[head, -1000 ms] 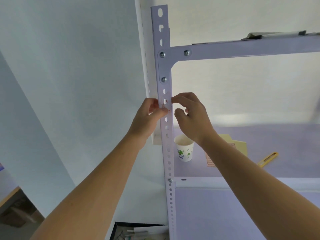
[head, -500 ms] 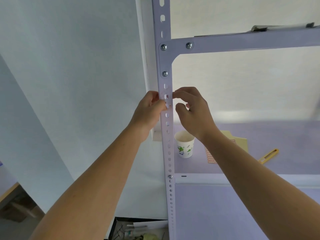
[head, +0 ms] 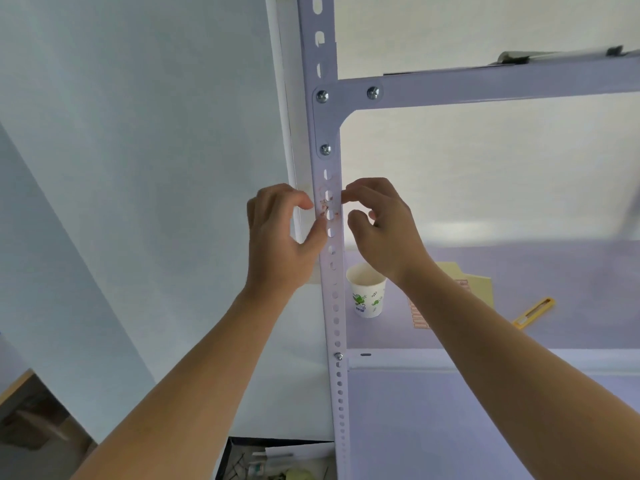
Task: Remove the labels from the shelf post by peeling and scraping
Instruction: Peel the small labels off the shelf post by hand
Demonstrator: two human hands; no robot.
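Reddish label residue point(head: 324, 204) on the shelf post point(head: 335, 306): we'd scrape shallow with left hand point(head: 277, 244) fingers point(head: 316, 235) released; right hand point(head: 384, 230) grip unclear.

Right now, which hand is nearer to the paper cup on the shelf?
Right. The right hand is just above the paper cup, at the right edge of the shelf post; the left hand is across the post, on its left.
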